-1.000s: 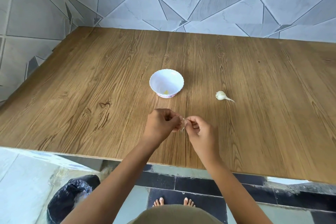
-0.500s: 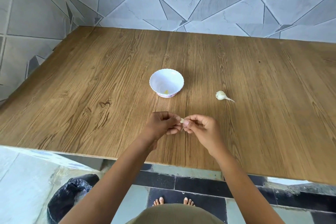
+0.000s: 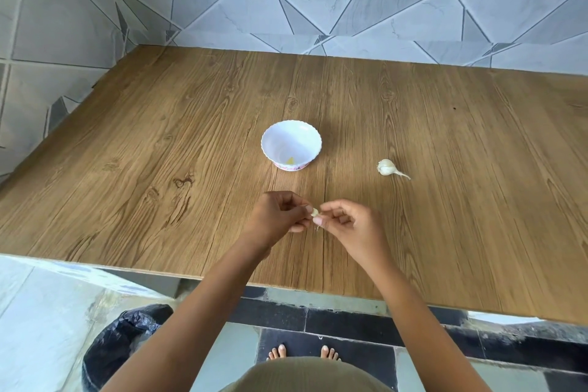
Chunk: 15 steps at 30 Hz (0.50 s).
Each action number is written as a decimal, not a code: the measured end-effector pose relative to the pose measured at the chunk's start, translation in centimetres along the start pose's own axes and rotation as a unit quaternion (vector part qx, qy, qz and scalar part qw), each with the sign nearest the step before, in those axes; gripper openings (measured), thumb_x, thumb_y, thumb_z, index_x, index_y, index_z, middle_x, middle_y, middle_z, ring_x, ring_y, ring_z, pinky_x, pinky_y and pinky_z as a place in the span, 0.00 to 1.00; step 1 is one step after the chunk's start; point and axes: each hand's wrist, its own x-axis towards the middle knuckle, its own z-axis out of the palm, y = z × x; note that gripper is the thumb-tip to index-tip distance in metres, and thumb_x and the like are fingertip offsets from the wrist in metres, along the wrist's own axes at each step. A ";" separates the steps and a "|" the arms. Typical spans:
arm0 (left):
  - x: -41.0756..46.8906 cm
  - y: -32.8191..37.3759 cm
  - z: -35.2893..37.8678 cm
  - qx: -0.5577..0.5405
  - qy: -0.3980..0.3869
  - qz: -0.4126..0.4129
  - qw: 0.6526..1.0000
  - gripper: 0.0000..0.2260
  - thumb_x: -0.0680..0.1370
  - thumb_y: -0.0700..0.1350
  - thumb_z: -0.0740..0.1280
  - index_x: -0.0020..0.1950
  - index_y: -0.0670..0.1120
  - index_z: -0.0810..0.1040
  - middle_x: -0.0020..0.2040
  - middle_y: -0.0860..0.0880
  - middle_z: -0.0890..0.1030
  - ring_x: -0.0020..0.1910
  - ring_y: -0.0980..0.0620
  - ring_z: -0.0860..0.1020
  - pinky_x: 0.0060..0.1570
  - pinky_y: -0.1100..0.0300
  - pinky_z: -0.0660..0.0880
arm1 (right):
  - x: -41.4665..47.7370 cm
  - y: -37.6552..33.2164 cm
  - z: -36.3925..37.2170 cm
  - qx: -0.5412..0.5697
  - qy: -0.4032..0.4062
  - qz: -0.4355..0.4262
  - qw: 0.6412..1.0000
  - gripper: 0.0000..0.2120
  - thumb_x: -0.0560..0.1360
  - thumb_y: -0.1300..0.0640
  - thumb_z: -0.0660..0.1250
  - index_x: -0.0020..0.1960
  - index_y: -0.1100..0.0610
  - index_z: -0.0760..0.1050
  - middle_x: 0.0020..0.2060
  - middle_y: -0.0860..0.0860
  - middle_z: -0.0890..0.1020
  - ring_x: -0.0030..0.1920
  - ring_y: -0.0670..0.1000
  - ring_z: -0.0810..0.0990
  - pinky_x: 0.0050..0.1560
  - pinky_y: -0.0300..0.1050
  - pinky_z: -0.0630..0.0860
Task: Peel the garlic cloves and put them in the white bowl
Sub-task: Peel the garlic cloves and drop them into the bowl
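Over the near middle of the wooden table [image 3: 159, 169], my left hand [image 3: 276, 216] and my right hand [image 3: 346, 226] meet at the fingertips. Between them is a small pale garlic clove [image 3: 315, 212]; my left thumb and fingers pinch it, and my right fingertips pinch its lower end, where a thin bit of skin hangs. The white scalloped bowl [image 3: 291, 137] stands just beyond my hands with a small yellowish piece [image 3: 290, 160] inside. A partial garlic bulb [image 3: 386, 167] with a stem lies to the right of the bowl.
Grey tiled walls close off the table's far and left sides. Below the table's near edge, at the left on the floor, stands a bin with a black bag [image 3: 117, 347]. My bare feet [image 3: 302, 353] show on the dark floor tiles.
Both hands have stayed together over the same spot; my fingers have shifted on the clove and more of its pale body shows between the fingertips. Bowl and bulb have not moved.
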 end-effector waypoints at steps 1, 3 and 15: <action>0.0 0.1 0.0 0.011 -0.002 0.004 1.000 0.02 0.75 0.35 0.68 0.44 0.37 0.80 0.37 0.43 0.82 0.34 0.54 0.80 0.36 0.66 0.78 | 0.0 -0.1 0.0 0.013 -0.005 0.008 1.000 0.09 0.69 0.57 0.74 0.49 0.55 0.82 0.39 0.43 0.82 0.40 0.38 0.80 0.41 0.32 0.76; 0.1 0.2 0.0 0.027 -0.012 0.012 0.999 0.02 0.76 0.35 0.68 0.44 0.38 0.80 0.36 0.44 0.82 0.34 0.54 0.80 0.36 0.66 0.78 | 0.2 -0.4 -0.1 0.026 -0.014 0.007 1.000 0.06 0.70 0.59 0.73 0.47 0.55 0.82 0.37 0.41 0.82 0.37 0.39 0.81 0.40 0.34 0.78; 0.1 0.0 0.6 0.065 -0.031 0.072 0.995 0.04 0.76 0.33 0.66 0.44 0.39 0.80 0.35 0.46 0.81 0.34 0.57 0.80 0.36 0.66 0.76 | 0.2 -1.0 0.1 0.045 -0.035 0.083 0.995 0.08 0.79 0.62 0.61 0.44 0.59 0.77 0.34 0.47 0.80 0.34 0.38 0.78 0.38 0.35 0.76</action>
